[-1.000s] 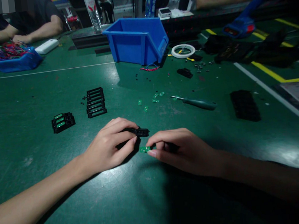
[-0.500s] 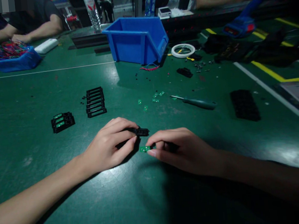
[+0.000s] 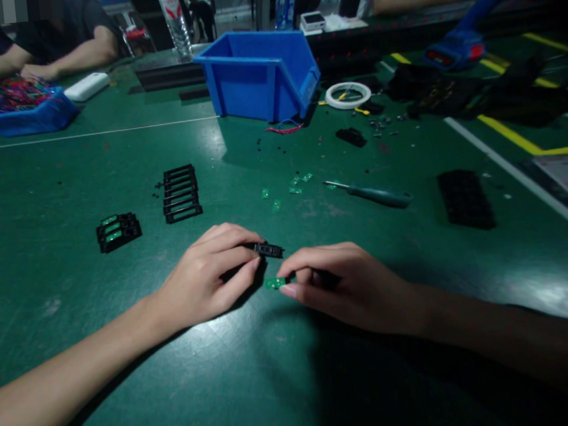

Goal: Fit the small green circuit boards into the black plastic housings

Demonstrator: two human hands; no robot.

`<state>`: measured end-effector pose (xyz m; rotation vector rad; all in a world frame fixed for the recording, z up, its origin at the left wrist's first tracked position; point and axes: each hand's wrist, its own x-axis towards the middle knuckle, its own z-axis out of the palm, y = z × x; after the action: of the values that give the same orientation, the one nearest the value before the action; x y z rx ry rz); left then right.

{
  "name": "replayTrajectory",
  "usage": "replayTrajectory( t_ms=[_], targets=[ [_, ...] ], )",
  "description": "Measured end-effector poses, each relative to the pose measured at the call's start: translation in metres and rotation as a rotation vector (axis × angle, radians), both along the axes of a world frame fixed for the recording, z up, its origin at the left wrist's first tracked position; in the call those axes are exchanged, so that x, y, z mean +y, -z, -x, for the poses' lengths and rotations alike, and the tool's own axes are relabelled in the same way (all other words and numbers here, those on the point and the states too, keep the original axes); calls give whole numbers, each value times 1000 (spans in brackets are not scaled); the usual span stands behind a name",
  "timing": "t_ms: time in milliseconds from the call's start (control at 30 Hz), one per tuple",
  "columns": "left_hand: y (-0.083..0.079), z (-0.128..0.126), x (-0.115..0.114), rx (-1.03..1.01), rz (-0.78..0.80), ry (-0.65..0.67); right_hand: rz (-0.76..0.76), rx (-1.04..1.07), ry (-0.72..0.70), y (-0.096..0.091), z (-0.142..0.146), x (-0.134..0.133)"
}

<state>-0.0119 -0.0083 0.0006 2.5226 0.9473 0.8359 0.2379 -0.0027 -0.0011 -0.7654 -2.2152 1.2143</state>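
Note:
My left hand (image 3: pixel 207 277) is closed on a small black plastic frame (image 3: pixel 267 249), holding it just above the green table (image 3: pixel 34 177). Close beside it, my right hand (image 3: pixel 344 284) pinches a tiny green circuit board (image 3: pixel 275 283) between thumb and fingertips, just below the frame's end. The two parts are a short gap apart. A row of empty black frames (image 3: pixel 180 195) lies behind my left hand, and a few frames with green boards fitted (image 3: pixel 117 231) lie further left. Several loose green boards (image 3: pixel 291 187) are scattered ahead.
A green-handled screwdriver (image 3: pixel 375 195) lies right of the loose boards. A blue bin (image 3: pixel 263 74), a white tape roll (image 3: pixel 348 95) and a black tray (image 3: pixel 465 199) stand beyond. Other people's arms rest at the far left, by a blue tray of wires (image 3: pixel 13 108), and at the far right.
The black frame in my left hand has tilted slightly. Both hands stay in the same place.

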Motion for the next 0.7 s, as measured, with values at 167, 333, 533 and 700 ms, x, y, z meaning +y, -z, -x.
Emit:
replayTrajectory(
  t_ms=[167,333,533,700],
  targets=[
    [0,0,0,6,15,3,-6,4,-3,1,0,0],
    [1,0,-1,10,22,-2,-7,-11,-4,2,-1,0],
    [-1,0,-1,24,32,-2,-6,2,2,2,0,0],
    [-1,1,-1,28,34,-5,1,8,-5,3,-1,0]
  ],
)
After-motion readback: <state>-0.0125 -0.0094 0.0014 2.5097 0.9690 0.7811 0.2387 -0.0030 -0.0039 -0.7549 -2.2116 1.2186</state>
